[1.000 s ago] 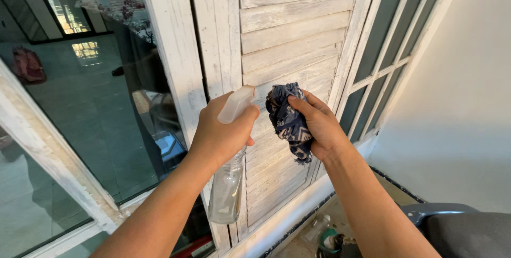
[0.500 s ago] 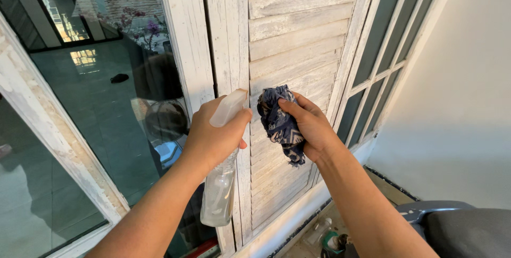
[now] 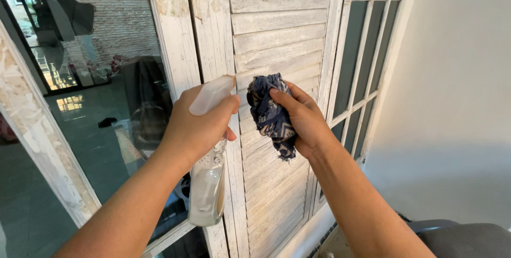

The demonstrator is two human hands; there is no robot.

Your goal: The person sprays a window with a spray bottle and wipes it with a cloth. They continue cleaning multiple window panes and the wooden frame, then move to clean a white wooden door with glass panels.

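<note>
The left hand is wrapped tight around the neck of a clear spray bottle, its white nozzle aimed at the whitewashed louvred shutter. The right hand clamps a crumpled dark blue patterned cloth against the slats (thumb on top, fingers behind). A glass pane sits just left of the bottle; a pale wall stands to the right.

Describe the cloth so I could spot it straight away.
Find the whitewashed louvred shutter in the middle, between the big glass pane and the narrow gridded window. The right hand presses a crumpled cloth against its slats. It is dark blue with pale patterning, unlike the clear spray bottle in the left hand.
</note>
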